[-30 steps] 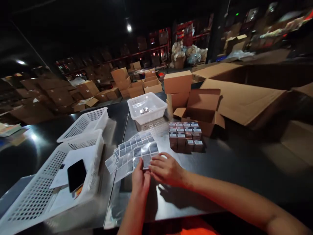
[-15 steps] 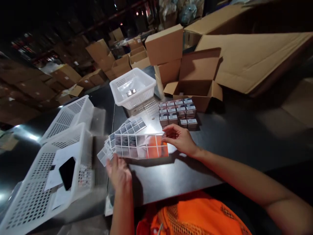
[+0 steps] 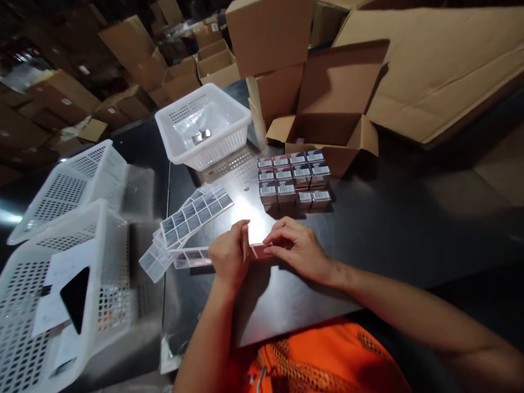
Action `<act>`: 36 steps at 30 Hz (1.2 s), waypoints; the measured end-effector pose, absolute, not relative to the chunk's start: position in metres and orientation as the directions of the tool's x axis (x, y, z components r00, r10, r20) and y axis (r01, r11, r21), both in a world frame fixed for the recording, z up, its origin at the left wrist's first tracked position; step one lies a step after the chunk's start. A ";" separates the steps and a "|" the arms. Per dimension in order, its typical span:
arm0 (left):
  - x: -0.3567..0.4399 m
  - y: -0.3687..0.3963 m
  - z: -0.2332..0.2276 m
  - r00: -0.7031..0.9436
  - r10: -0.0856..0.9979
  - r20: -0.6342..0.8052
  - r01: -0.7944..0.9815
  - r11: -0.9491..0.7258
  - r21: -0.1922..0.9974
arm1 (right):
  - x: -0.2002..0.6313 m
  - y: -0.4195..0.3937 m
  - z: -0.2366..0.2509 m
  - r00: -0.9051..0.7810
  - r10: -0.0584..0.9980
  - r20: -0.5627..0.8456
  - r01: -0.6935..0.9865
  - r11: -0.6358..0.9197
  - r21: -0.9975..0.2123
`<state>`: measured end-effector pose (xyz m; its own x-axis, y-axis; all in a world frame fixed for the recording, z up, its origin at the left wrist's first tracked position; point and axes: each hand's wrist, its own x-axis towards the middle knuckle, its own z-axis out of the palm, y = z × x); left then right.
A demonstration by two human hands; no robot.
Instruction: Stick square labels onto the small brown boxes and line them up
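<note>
"Where's the sticker sheet (image 3: 192, 257)?"

"On my side of the small boxes (image 3: 302, 172), held between my left hand (image 3: 230, 252) and right hand (image 3: 301, 250)."

"And the fingers?"

"My right fingers pinch the end nearest the boxes. My left fingers are curled around its middle, gripping it too, though my knuckles hide exactly how."

"What could go wrong?"

"If my 2 hands pull unevenly, it could crease or tear. Its other end seems to lie against the loose sheets (image 3: 197, 215) left of the boxes, so a tug might drag those across the worktop (image 3: 282, 305)."
</note>
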<state>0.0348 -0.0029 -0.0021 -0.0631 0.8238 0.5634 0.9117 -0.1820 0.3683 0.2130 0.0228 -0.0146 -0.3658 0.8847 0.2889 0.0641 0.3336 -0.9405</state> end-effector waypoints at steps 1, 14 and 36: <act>0.033 -0.007 -0.003 -0.082 0.833 0.548 0.909 -0.164 0.384 | 0.213 0.023 -0.014 -0.399 0.881 0.255 0.078 0.310 -0.948; 0.027 -0.019 0.002 -0.160 0.907 0.389 0.842 -0.081 0.534 | 0.209 0.023 -0.009 -0.616 0.760 -0.206 -0.046 -0.295 -0.954; 0.021 0.000 -0.006 -0.313 0.934 0.174 0.906 0.239 0.349 | 0.233 0.031 0.004 -0.429 0.608 0.668 0.080 0.762 -0.642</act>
<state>0.0207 -0.0004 -0.0065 -0.3128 0.9338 0.1738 0.9062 0.2386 0.3491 0.2333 0.0313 0.0044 -0.4293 0.6077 0.6681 0.0798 0.7624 -0.6422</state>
